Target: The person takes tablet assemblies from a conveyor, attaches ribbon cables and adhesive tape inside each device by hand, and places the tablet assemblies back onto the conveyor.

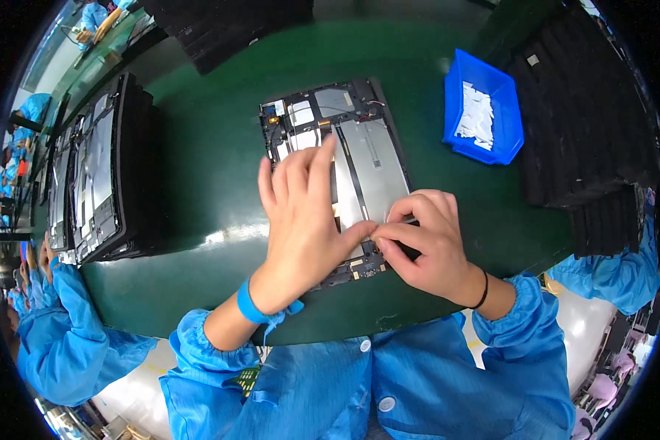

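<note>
An opened tablet (374, 150) lies on the green table in front of me, its silver battery panels, cables and small boards bared. My left hand (301, 198) rests over its left part with fingers spread, the thumb reaching to the lower middle. At the lower right of the tablet, my right hand (429, 238) is bent in a pinch, thumb and forefinger pressed together beside the left thumb tip. Whatever lies between those fingertips is hidden. A blue band circles my left wrist, a thin black one my right.
At the right stands a blue bin (491, 110) with white slips in it, beside a tall stack of black trays (587, 117). More opened tablets on black trays (99, 169) are piled at the left. Black stacks (220, 29) line the far edge. Co-workers in blue sit on both sides.
</note>
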`<state>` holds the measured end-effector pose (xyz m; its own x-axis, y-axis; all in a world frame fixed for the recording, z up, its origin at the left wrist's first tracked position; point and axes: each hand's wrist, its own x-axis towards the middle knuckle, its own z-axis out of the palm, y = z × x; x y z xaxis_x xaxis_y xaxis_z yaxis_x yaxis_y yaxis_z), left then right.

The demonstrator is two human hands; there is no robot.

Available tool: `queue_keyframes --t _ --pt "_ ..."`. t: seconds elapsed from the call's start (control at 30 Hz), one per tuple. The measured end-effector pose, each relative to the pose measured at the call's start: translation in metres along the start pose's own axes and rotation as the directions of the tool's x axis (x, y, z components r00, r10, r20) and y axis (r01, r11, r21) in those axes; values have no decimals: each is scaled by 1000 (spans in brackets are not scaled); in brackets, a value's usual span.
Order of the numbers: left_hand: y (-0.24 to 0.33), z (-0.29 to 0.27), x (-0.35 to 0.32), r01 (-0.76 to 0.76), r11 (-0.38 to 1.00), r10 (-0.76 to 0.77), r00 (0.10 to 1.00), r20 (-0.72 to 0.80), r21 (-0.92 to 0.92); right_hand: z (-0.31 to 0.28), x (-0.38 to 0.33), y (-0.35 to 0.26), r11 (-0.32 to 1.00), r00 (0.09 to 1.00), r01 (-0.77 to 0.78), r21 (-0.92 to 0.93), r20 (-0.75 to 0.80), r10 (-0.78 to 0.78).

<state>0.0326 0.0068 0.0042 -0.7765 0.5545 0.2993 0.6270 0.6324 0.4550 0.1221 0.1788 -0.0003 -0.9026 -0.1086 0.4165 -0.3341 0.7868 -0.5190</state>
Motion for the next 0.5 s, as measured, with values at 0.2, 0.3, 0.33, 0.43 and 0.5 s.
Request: queue_keyframes --t 0.2,0.3,0.33,0.43,0.5 --pt "-2 -7 9 -2 999 3 999 -41 34 -1 4 -4 999 1000 11 30 -12 -10" --pt "-15 1 9 13 998 -6 994 -109 62 2 2 2 998 999 35 59 0 -35" --pt "-13 3 8 37 999 -35 986 -161 11 1 -1 5 996 999 28 90 29 -30" --pt "-32 8 -11 202 966 -232 953 -193 -162 5 -3 11 969 985 -81 232 -127 113" --pt "-54 15 -27 324 921 -351 932 -97 -214 10 -3 23 947 953 -253 199 -117 280"
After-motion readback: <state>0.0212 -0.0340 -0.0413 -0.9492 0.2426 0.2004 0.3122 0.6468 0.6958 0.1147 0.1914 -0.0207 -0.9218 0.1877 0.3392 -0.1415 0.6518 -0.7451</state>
